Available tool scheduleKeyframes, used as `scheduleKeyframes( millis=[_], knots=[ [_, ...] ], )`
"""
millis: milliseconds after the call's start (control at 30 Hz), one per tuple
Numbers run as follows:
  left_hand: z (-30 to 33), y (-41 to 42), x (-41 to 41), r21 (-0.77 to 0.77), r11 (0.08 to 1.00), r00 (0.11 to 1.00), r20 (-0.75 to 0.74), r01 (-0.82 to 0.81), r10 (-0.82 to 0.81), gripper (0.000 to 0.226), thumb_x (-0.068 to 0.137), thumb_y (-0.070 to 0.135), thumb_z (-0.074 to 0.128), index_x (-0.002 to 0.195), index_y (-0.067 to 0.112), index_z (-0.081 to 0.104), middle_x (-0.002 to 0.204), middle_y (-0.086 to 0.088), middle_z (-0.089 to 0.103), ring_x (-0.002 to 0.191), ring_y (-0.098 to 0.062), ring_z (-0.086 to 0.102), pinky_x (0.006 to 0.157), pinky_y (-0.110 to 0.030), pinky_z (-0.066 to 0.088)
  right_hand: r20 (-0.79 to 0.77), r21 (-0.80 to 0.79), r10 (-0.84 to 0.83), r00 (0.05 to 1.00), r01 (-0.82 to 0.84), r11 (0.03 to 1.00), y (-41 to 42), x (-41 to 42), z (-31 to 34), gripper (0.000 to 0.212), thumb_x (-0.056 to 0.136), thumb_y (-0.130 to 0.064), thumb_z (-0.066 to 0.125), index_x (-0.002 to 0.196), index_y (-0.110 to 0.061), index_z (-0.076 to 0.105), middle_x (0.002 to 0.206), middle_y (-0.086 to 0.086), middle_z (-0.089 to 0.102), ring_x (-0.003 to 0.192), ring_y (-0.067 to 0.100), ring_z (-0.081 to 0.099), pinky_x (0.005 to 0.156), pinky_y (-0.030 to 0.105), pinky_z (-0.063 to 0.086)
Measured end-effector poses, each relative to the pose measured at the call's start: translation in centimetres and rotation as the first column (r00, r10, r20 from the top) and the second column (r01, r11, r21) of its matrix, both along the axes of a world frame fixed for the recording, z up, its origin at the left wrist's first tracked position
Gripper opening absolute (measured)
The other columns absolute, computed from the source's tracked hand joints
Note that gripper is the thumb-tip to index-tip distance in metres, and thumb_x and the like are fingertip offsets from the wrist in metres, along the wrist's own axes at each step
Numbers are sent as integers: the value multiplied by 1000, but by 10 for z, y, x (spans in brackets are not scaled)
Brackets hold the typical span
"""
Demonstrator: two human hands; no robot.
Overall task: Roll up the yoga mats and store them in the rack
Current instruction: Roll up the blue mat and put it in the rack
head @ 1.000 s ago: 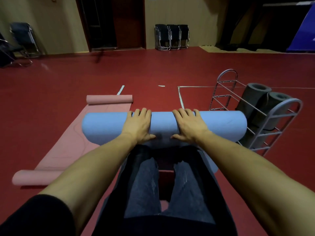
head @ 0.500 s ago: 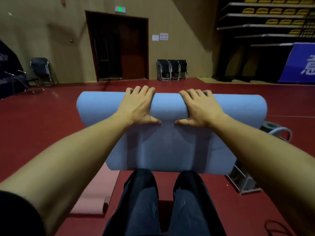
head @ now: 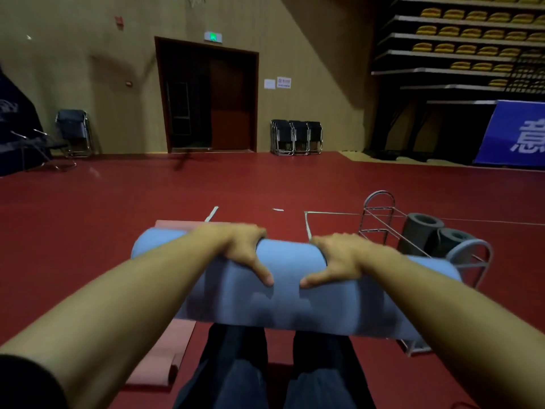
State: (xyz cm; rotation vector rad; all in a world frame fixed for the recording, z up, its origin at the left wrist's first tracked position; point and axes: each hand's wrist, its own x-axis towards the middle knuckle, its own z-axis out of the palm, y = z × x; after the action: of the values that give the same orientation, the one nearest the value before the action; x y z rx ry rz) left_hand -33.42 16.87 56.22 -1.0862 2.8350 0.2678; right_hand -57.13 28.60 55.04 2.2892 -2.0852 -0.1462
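Head view: left hand [head: 239,246] and right hand [head: 342,255] each grip the rolled blue mat [head: 290,278], held above the person's legs, near the wire rack [head: 380,222] at right.

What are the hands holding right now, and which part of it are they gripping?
Both hands hold the rolled blue yoga mat. The left hand and right hand grip its middle section, fingers over the top, thumbs on the near side.
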Motion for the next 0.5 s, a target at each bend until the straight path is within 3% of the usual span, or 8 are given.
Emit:
scheduleKeyframes(
  millis=[100,200,300,400,500],
  knots=[
    [-40,6,7,224,974,999,27,-41,36,83,43,74,92,110,31,66,107,19,72,94,-7,70,92,-33,58,122,139,-45,992,27,990,7,9,-39,98,51,-101,59,123,-34,56,124,-1,70,110,25,65,95,39,52],
    [-70,12,14,352,933,996,62,-76,58,85,38,76,92,109,34,71,101,21,76,92,-5,73,92,-34,60,263,249,-122,957,54,967,15,13,-69,97,48,-96,67,123,-37,53,126,-5,68,110,19,64,99,39,51],
    [-95,22,17,409,906,989,138,-113,60,96,39,78,90,122,35,67,113,22,72,103,-7,70,98,-34,56,329,386,-209,921,71,920,24,16,-95,110,43,-96,71,132,-37,44,129,-9,63,113,17,62,104,42,49],
    [-109,27,16,419,895,979,185,-154,82,112,40,78,90,138,33,59,127,20,66,112,-9,66,100,-32,53,370,444,-271,889,87,892,30,17,-110,107,40,-95,74,124,-35,45,122,-11,65,109,15,63,102,43,50],
    [-103,26,15,467,868,979,182,-166,90,106,34,77,92,128,33,66,116,20,72,105,-9,71,98,-34,57,391,471,-306,868,96,877,32,18,-103,96,44,-90,78,118,-36,49,118,-12,66,106,13,63,101,44,51]
  ],
)
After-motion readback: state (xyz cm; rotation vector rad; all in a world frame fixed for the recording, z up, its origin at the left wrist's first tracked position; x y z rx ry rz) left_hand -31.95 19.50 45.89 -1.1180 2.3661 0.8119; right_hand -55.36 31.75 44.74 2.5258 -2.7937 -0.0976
